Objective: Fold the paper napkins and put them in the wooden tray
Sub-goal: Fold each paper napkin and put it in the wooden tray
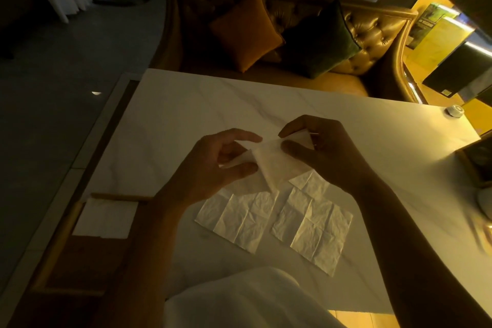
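Both hands hold one white paper napkin (274,161) above the white table (186,114). My left hand (213,165) pinches its left corner and my right hand (324,149) pinches its upper right corner, so the napkin hangs partly folded between them. Two unfolded, creased napkins lie flat on the table below my hands, one on the left (239,217) and one on the right (314,226). The wooden tray (57,242) sits at the table's left edge with a folded white napkin (106,218) in its far end.
A tufted golden sofa (372,32) with an orange cushion (245,29) and a dark green cushion (322,40) stands beyond the table's far edge. A small round white object (454,110) sits at the far right corner. A dark framed object (479,160) is at the right edge.
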